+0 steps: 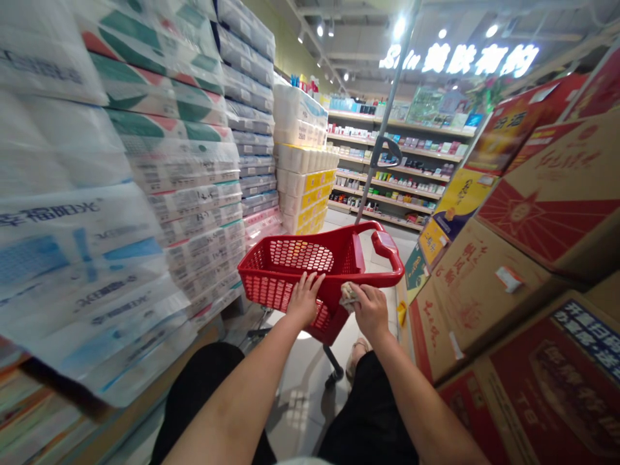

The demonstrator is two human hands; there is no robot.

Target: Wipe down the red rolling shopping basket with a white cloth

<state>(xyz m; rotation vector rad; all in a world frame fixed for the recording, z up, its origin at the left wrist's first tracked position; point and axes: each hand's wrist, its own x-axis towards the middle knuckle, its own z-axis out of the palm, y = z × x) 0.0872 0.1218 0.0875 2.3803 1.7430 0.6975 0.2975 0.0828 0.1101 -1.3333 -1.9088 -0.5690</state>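
Note:
A red plastic shopping cart [285, 276] with perforated sides stands in front of me, its handle [387, 248] at the right end. My left hand [305, 300] rests on the near side of the basket, its fingers spread over the rim. In my right hand [371, 310] is a crumpled, light patterned cloth [349, 296], pinched against the cart's side below the handle end. The part of the basket interior that shows holds nothing I can make out. One dark leg of the cart with a wheel [334, 376] shows beneath.
Tall stacks of wrapped paper packs [194, 148] line the left side. Cardboard boxes [484, 290] are piled on the right. A grey metal pole [387, 110] rises behind the cart, with stocked shelves [402, 155] farther back. My knees and one foot are below.

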